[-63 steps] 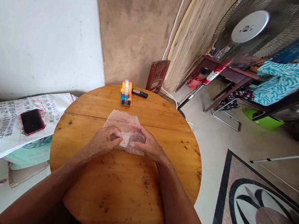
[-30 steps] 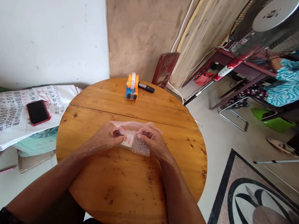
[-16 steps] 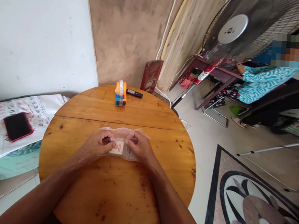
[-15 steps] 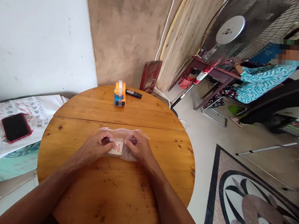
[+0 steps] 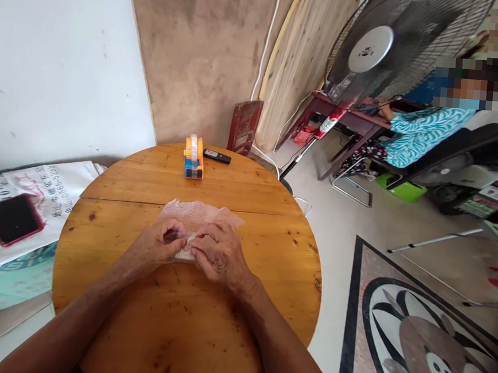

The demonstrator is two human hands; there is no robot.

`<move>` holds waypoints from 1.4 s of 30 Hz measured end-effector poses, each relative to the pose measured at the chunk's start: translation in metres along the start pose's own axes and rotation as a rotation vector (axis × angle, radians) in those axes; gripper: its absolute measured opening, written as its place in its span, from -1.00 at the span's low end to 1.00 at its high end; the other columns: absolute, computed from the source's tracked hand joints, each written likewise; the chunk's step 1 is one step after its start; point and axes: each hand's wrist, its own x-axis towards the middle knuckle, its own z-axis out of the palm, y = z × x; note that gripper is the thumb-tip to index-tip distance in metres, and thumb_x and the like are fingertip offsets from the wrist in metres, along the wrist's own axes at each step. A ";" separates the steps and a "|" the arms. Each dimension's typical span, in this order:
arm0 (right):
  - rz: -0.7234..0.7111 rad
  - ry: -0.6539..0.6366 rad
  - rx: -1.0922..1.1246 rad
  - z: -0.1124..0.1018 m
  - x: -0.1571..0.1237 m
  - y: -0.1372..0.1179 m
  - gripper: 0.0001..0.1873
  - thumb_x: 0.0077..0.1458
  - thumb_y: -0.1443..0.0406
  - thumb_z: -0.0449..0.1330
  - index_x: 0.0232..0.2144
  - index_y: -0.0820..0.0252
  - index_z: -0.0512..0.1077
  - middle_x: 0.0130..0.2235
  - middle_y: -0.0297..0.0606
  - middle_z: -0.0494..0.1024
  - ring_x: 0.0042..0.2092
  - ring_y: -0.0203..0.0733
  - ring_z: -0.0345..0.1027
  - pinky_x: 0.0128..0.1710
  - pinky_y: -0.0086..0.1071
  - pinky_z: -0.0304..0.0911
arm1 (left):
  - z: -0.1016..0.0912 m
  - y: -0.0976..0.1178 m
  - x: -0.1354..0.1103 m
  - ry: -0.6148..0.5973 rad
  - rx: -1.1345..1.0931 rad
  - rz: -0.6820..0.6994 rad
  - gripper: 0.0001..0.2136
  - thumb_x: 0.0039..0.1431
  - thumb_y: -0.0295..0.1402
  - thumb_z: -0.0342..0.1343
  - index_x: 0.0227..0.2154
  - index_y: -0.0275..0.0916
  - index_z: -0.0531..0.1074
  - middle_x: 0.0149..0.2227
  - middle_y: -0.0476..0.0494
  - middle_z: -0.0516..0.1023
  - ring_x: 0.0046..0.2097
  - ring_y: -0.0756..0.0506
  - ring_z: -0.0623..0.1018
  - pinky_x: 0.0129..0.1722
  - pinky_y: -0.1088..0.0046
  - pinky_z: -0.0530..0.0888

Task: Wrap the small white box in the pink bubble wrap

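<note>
A sheet of clear bubble wrap (image 5: 195, 210) lies on the round wooden table (image 5: 178, 313), with a small pale box (image 5: 184, 254) on its near edge. My left hand (image 5: 165, 240) curls at the left end of the box, thumb and fingers pinching the wrap beside it. Over the right part of the box lies my right hand (image 5: 218, 247), its fingers bent and pressed on the wrap close to the left thumb. Most of the box's printed face is hidden beneath the right fingers.
Toward the far edge stand an orange and blue tape dispenser (image 5: 194, 158) and a black remote (image 5: 217, 156). A phone (image 5: 16, 220) rests on a white sack at left. Beyond the table are a wooden chair (image 5: 245, 126), a fan (image 5: 371, 49) and a seated person (image 5: 429, 134).
My right hand has moved left across the box and covers its red print. More of the bubble wrap shows spread out behind the hands. The view has shifted slightly.
</note>
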 end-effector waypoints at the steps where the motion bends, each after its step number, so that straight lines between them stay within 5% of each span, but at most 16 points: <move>1: -0.018 -0.038 -0.014 -0.001 0.000 -0.001 -0.84 0.16 0.33 0.14 -0.31 0.07 0.55 -0.22 -0.26 0.55 -0.11 -0.15 0.28 -0.03 -0.23 0.10 | 0.000 0.000 0.000 0.019 0.016 0.000 -0.85 -0.01 -0.23 0.10 -0.43 -0.21 0.40 -0.44 0.00 0.49 -0.37 -0.05 0.45 -0.33 0.44 0.40; 10: -0.040 -0.154 -0.048 0.002 0.001 0.007 -0.83 0.22 0.26 0.14 -0.22 0.08 0.54 -0.13 -0.24 0.58 -0.11 -0.13 0.30 -0.05 -0.19 0.01 | -0.024 0.006 -0.006 -0.065 0.065 0.008 -0.72 0.01 -0.24 0.13 -0.21 -0.23 0.44 -0.22 -0.09 0.57 -0.17 -0.13 0.52 -0.16 0.35 0.44; 14: -0.036 -0.197 -0.072 -0.003 0.002 0.000 -0.80 0.19 0.20 0.19 -0.16 0.09 0.50 -0.12 -0.21 0.55 -0.10 -0.10 0.29 -0.03 -0.17 0.00 | -0.041 0.001 -0.012 -0.102 0.156 -0.080 -0.71 0.06 -0.24 0.05 -0.18 -0.26 0.43 -0.38 -0.03 0.53 -0.35 -0.08 0.49 -0.35 0.42 0.40; 20: -0.023 -0.262 -0.177 -0.003 0.003 -0.009 -0.73 0.16 0.18 0.22 -0.09 0.08 0.45 -0.12 -0.16 0.49 -0.09 -0.04 0.25 -0.01 -0.12 -0.02 | -0.033 -0.010 -0.006 -0.002 0.400 -0.169 -0.71 0.04 -0.26 0.06 -0.17 -0.22 0.44 -0.47 0.00 0.49 -0.41 -0.09 0.46 -0.41 0.44 0.33; 26: -0.015 -0.268 -0.218 -0.002 0.002 -0.012 -0.76 0.16 0.21 0.20 -0.10 0.08 0.43 -0.13 -0.19 0.49 -0.09 -0.04 0.23 0.00 -0.10 -0.03 | -0.032 -0.004 -0.013 0.106 0.762 -0.160 -0.55 0.10 -0.06 0.09 -0.02 -0.23 0.38 -0.15 -0.26 0.53 -0.20 -0.25 0.54 -0.30 0.34 0.36; 29: -0.012 -0.264 -0.219 -0.002 0.002 -0.014 -0.77 0.17 0.21 0.19 -0.11 0.08 0.43 -0.13 -0.21 0.49 -0.09 -0.05 0.23 0.01 -0.10 -0.04 | -0.038 -0.002 -0.018 0.044 0.833 -0.242 -0.50 0.10 0.02 0.05 -0.03 -0.25 0.37 -0.33 -0.21 0.55 -0.26 -0.29 0.56 -0.37 0.34 0.31; 36: 0.012 -0.260 -0.223 -0.001 0.000 -0.015 -0.78 0.18 0.21 0.18 -0.12 0.08 0.42 -0.12 -0.24 0.49 -0.09 -0.07 0.23 0.02 -0.11 -0.03 | -0.036 -0.015 -0.014 0.027 0.407 -0.259 -0.55 0.02 -0.12 0.10 -0.06 -0.28 0.38 -0.48 -0.07 0.51 -0.44 -0.17 0.50 -0.48 0.40 0.29; 42: 0.015 -0.260 -0.240 -0.002 -0.001 -0.016 -0.76 0.16 0.20 0.20 -0.11 0.07 0.40 -0.12 -0.26 0.48 -0.09 -0.09 0.23 0.02 -0.13 -0.04 | -0.028 -0.014 -0.013 -0.002 -0.163 -0.363 -0.32 -0.09 -0.07 0.18 0.09 -0.28 0.22 -0.56 0.06 0.43 -0.62 -0.01 0.32 -0.69 0.51 0.22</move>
